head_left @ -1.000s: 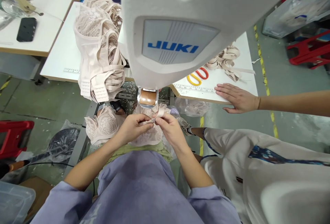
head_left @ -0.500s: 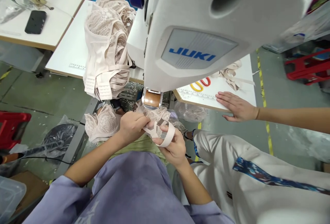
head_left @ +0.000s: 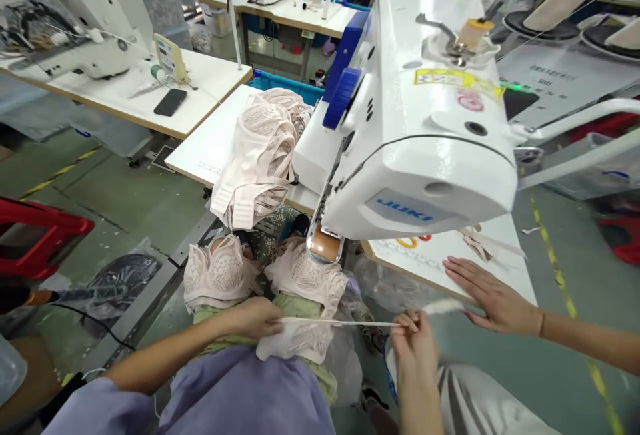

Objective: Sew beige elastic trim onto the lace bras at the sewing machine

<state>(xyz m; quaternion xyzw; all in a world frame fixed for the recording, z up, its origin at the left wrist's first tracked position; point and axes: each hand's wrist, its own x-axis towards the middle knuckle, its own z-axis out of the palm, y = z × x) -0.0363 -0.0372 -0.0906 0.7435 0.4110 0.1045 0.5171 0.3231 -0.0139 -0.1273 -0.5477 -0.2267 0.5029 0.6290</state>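
Note:
A pale beige bra strap (head_left: 345,323) runs taut and almost level across my lap. My left hand (head_left: 257,318) is closed on its left end, beside the edge of a beige lace bra (head_left: 305,278). At the other end, my right hand (head_left: 415,335) pinches the strap between closed fingers, and a blurred loose length sticks out beyond it. The lace bra lies over my right thigh and hangs below the strap. Another lace bra (head_left: 220,271) rests on my left thigh, apart from the hands.
A white JUKI sewing machine (head_left: 420,128) stands in front, its rounded brown-faced end (head_left: 325,246) above my lap. Stacked bras (head_left: 263,155) overhang the table at left. A co-worker's hand (head_left: 493,295) lies on the right table edge, near yellow-handled scissors (head_left: 407,243) and fabric strips (head_left: 477,243).
My hands have moved apart, the right hand outward to the right. The strap, looped around my right fingers before, is now stretched straight. The head view has tilted up.

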